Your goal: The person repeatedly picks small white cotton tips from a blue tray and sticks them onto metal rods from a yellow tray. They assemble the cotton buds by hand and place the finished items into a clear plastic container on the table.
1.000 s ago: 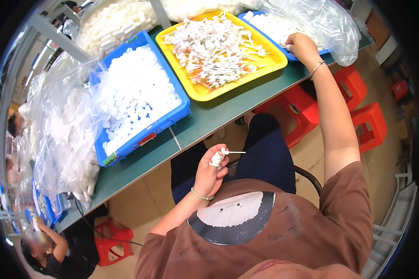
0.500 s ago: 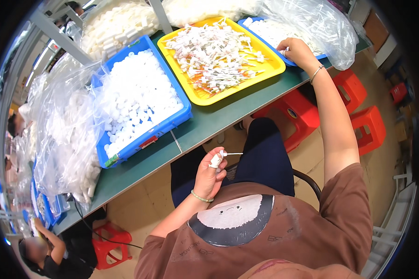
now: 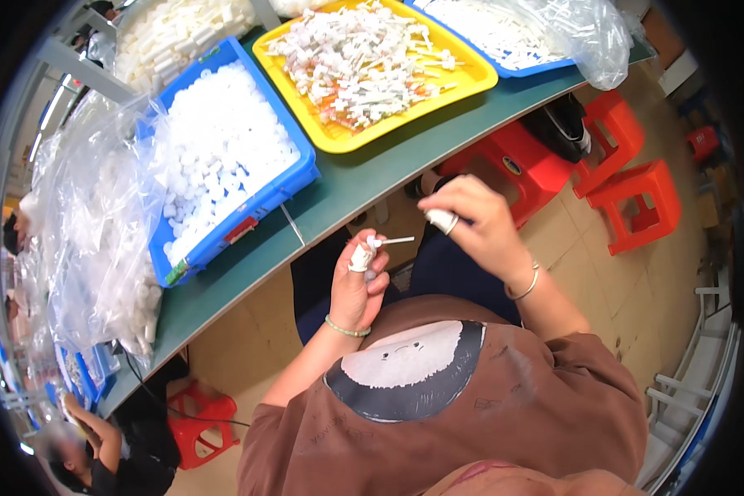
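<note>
- Green tabletop (image 3: 339,188): stretched beyond the hands.
- Blue bin (image 3: 302,165): stood by the tabletop's front edge.
- Yellow tray (image 3: 471,76): stood right of the bin.
- Right hand (image 3: 479,223): fingers curled; contents could not be told.
- Left hand (image 3: 357,285): closed around a white stemmed piece (image 3: 385,241).
- Piece: was held before the front edge.

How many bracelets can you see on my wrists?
2. A pale beaded bracelet sits behind your left hand, and a thin metallic-looking bangle behind your right hand. Both wrists are in view, and no others show there.
</note>
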`<state>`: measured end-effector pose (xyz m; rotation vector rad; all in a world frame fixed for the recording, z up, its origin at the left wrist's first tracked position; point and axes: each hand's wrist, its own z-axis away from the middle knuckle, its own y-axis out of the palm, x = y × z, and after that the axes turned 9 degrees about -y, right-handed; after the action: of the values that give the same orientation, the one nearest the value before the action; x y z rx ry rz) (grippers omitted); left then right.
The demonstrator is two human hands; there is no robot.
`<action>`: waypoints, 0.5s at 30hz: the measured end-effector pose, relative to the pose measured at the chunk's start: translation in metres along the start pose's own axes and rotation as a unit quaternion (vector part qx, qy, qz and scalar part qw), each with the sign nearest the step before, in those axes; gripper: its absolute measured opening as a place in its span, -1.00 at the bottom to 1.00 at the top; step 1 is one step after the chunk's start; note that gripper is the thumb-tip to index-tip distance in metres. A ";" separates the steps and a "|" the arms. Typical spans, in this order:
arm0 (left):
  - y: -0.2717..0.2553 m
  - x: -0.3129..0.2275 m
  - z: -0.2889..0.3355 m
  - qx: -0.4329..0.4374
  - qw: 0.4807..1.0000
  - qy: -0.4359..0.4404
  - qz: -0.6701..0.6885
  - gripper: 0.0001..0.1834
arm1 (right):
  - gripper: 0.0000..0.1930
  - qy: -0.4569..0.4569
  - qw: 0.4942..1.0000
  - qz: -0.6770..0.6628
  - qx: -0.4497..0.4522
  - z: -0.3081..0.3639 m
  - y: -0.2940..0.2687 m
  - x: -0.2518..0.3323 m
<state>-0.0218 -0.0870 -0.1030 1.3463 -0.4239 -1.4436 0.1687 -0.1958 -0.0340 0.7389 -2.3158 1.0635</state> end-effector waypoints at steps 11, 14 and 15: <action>0.000 0.000 0.000 -0.051 0.998 0.020 -0.023 -0.71 | -0.79 0.094 0.988 -0.117 0.031 0.019 0.030 0.005; -0.001 0.000 -0.001 -0.055 0.998 0.023 -0.031 -0.70 | -0.77 0.089 0.989 -0.112 0.032 0.019 0.031 0.005; -0.001 0.000 -0.001 -0.062 0.997 0.024 -0.037 -0.69 | -0.77 0.079 0.991 -0.102 0.033 0.019 0.032 0.004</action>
<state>-0.0214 -0.0863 -0.1041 1.3057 -0.2517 -1.4703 0.1414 -0.1940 -0.0597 0.8634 -2.0330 1.0678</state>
